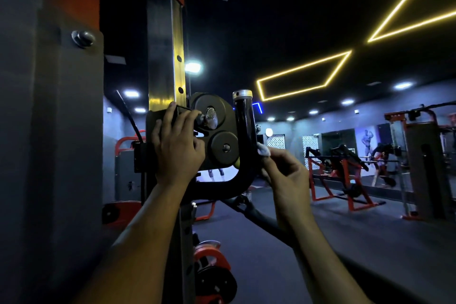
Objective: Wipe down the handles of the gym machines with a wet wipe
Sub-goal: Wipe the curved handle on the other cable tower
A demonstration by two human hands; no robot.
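A black pulley carriage [217, 131] sits on the upright post [167, 57] of a cable machine. From it a curved black handle [244, 131] rises to a silver end cap [242, 94]. My left hand [179, 145] grips the carriage's left side, its fingers curled near the silver adjustment knob [209, 118]. My right hand [286, 175] pinches a small white wet wipe [263, 150] and holds it against the right side of the handle's shaft.
A dark wall panel [49, 131] with a bolt fills the left. Red and black weight plates [212, 274] hang low on the post. Red-framed machines [340, 180] and a mirror stand across the dark floor at the right. Yellow light strips cross the ceiling.
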